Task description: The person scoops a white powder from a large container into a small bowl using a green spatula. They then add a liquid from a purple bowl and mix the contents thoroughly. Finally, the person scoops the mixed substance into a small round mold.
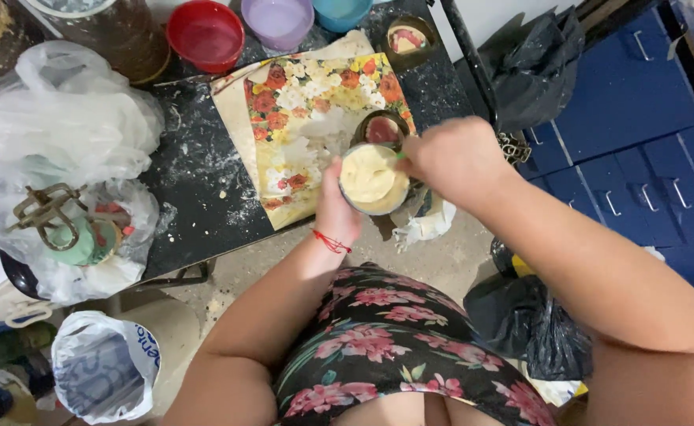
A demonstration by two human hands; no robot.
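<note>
Past table edge point(205, 264), left hand point(336, 213) cradles cup point(373, 180).

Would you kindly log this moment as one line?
left hand: holds cup of cream | right hand: at cup rim | floral cloth beneath

You're over a dark, flour-dusted surface point(197, 181) filling the upper left of the frame. Blue cabinets point(639, 118) with metal handles run down the right side. Pale speckled floor point(457, 260) shows at centre. Black plastic bags point(532, 67) sit upper right and lower right. Lighting is even, indoor.
</note>
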